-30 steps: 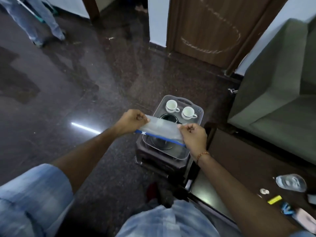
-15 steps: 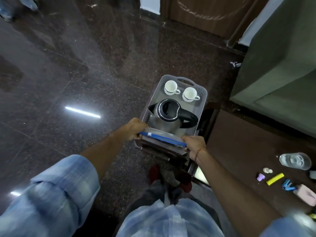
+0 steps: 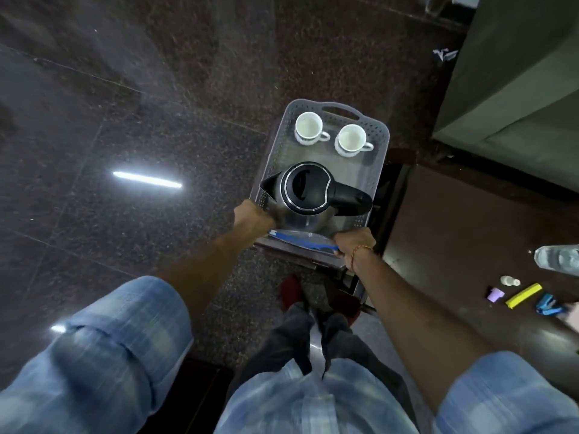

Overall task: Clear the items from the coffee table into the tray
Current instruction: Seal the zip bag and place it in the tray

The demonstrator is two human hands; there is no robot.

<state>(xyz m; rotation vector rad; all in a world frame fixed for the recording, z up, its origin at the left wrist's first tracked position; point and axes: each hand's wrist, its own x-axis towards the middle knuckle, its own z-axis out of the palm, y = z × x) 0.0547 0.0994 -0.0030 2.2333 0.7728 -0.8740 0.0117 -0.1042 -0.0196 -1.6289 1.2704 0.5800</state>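
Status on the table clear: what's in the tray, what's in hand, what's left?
Done: two white cups and the kettle sit in the tray. In hand: the left hand and right hand hold a clear zip bag at the tray's near end. Left on the coffee table: a clear bottle, purple cap, yellow piece and blue clip.

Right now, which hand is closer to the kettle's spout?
Left. The left hand sits right beside the kettle spout, at the tray edge; the right hand is across the tray, below the kettle's handle side.
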